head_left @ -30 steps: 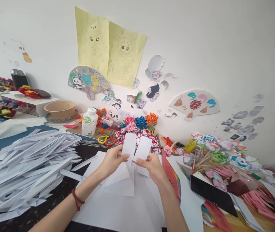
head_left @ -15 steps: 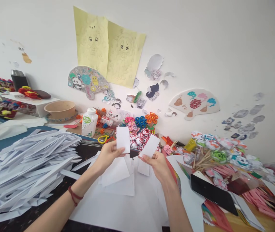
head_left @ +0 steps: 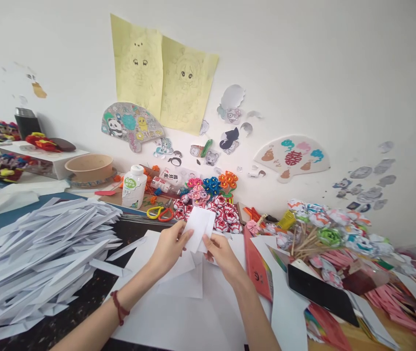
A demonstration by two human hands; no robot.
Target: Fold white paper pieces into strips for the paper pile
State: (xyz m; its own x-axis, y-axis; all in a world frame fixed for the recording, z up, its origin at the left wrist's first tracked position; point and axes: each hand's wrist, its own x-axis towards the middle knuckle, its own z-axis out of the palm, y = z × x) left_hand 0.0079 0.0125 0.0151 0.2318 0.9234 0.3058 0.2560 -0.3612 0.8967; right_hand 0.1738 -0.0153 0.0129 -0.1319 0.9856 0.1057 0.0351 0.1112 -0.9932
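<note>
My left hand point(head_left: 170, 245) and my right hand point(head_left: 221, 252) are raised over the white sheets point(head_left: 178, 312) on the table. Both pinch small white paper rectangles point(head_left: 199, 226), which now overlap one another between the hands. The left thumb lies on the front piece. A red cord sits on my left wrist point(head_left: 120, 308).
A large heap of folded white paper strips point(head_left: 35, 253) fills the left. Behind the hands stand a white glue bottle point(head_left: 133, 186), yellow-handled scissors point(head_left: 159, 212) and paper flowers point(head_left: 211, 195). A red booklet point(head_left: 257, 265), a black phone point(head_left: 321, 295) and flowers on sticks point(head_left: 325, 234) lie on the right.
The two paper pieces were held apart, one in each hand; now my hands have come together and lowered slightly, and the pieces overlap.
</note>
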